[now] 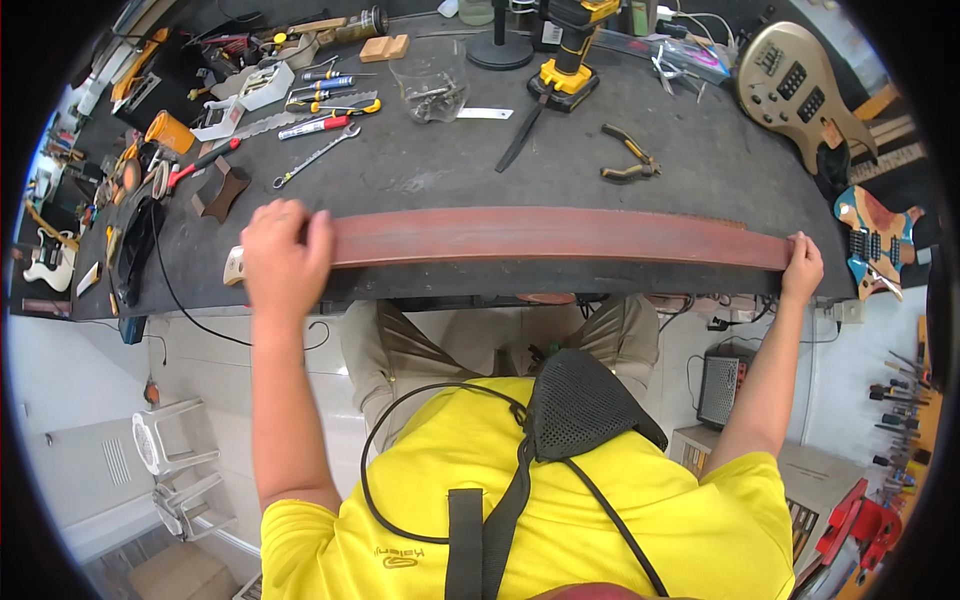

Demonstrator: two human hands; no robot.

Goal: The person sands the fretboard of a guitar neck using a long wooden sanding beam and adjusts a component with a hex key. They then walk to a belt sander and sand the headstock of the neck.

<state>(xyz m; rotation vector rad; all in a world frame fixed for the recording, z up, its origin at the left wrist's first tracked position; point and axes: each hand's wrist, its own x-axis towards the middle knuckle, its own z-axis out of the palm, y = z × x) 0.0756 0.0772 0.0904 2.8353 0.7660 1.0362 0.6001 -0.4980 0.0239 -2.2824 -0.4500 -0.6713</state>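
Note:
A long, flat, reddish bar (560, 235) lies crosswise along the front of the dark workbench (450, 170). My left hand (285, 255) grips its left end, fingers curled over the top. My right hand (800, 262) holds the right end, thumb and fingers closed on it. A pale wooden piece (234, 265) pokes out beside my left hand, and a thin brown strip shows behind the bar near its right end; both are mostly hidden. Pliers with yellow-and-black handles (628, 160) lie behind the bar, and a dark angular block (218, 192) rests to the left.
A cordless drill (565, 70), a bag of small parts (428, 88) and several hand tools (318, 130) lie farther back. A gold guitar body (800, 90) and a blue-and-wood guitar (870, 240) are at the right. A cable (185, 300) drapes off the left front edge.

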